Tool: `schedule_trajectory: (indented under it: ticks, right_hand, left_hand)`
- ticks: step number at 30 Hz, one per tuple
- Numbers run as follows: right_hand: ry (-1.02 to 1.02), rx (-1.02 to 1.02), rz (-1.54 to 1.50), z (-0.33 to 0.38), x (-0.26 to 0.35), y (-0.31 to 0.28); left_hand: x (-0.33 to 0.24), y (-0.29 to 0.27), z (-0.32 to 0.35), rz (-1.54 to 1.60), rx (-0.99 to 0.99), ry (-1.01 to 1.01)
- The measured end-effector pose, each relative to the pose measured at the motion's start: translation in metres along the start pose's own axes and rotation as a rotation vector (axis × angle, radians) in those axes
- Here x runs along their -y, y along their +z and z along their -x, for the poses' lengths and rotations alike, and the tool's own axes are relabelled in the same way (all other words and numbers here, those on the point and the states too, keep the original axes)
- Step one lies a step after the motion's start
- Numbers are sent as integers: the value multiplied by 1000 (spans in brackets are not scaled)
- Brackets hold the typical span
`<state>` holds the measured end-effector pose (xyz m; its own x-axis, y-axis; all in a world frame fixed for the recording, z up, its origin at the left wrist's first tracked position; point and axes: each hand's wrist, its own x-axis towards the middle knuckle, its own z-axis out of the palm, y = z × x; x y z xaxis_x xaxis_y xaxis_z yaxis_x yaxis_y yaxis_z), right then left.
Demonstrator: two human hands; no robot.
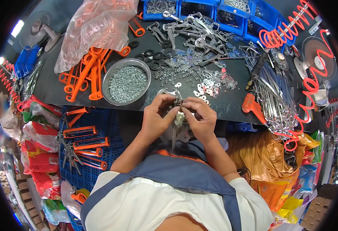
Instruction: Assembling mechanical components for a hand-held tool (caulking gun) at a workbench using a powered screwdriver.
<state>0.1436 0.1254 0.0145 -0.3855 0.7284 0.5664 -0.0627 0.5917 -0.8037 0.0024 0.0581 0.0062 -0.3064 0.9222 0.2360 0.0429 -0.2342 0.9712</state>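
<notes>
Near the middle of the frame, both hands meet just at the front edge of the dark table (53, 92). The left hand (156, 117) and the right hand (200, 117) are closed around one small metal part (179, 115), pinching it from both sides with their fingertips. That metal part sits right between the two hands, touching both, so neither hand is nearer. Its long side runs up and down in the frame, with a thin end hanging down toward the person's blue apron (176, 169). A tiny bit at the top of it, where the fingertips meet, is too small to make out. Up and to the left of the hands stands a round metal bowl (109, 77), and it is full of little silver screws (128, 82). Left of the bowl lie orange handles (86, 73), partly under a clear plastic bag (96, 27). Just above the hands, small washers (207, 86) are spread loose on the table. Along the top edge sit blue bins (215, 9) with small silver bits inside. At the lower left, a blue crate (99, 127) holds more orange handles.
</notes>
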Motion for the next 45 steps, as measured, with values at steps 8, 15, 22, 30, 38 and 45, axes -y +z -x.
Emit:
schedule_trajectory:
  ticks: [8,15,22,30,38,45]
  right_hand:
    - [97,87,-86,-4,4,13]
    - [-27,211,-83,-22,2,38]
    - [-248,394,-59,-40,5,65]
    - [55,304,716,-196,-207,34]
    - [-41,541,857,-202,-221,15]
    - [-118,225,-94,-66,-7,10]
  left_hand:
    - [4,-15,7,158,-54,-28]
    - [2,-35,10,222,-193,-88]
    - [7,-52,14,174,-431,-17]
    - [-15,-68,11,577,-383,-192]
    - [-24,-62,8,641,-397,-198]
    - [-11,-41,-4,579,-377,-211]
